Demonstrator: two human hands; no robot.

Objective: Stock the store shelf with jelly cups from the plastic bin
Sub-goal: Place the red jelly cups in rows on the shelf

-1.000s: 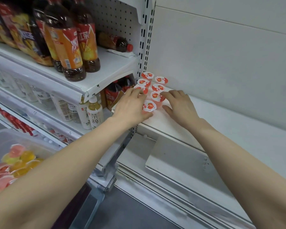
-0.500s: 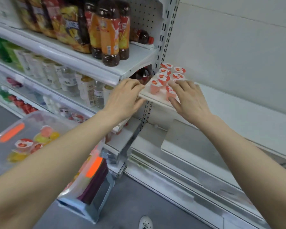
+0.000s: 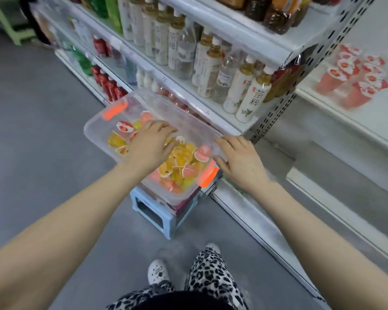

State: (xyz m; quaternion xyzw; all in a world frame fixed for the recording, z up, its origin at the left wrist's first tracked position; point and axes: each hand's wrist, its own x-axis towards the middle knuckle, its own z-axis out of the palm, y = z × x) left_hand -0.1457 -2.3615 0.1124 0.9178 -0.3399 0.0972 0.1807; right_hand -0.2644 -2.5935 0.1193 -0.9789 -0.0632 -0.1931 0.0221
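Observation:
A clear plastic bin (image 3: 94,128) with orange latches sits on a pale blue stool, filled with several yellow, orange and pink jelly cups (image 3: 179,159). My left hand (image 3: 151,145) reaches down into the bin over the cups, fingers loosely bent; whether it holds a cup is hidden. My right hand (image 3: 241,161) hovers at the bin's right rim, fingers relaxed and empty. Several red-lidded jelly cups (image 3: 354,79) stand in rows on the white shelf (image 3: 376,115) at the upper right.
Bottled drinks (image 3: 211,63) crowd the shelves behind the bin. The blue stool (image 3: 157,215) stands on the grey floor by the shelf base. My leopard-print legs and a white shoe (image 3: 158,271) are below.
Both hands left the jelly cups on the shelf and dropped down left to the bin. My view swung from the shelf down to the bin and floor.

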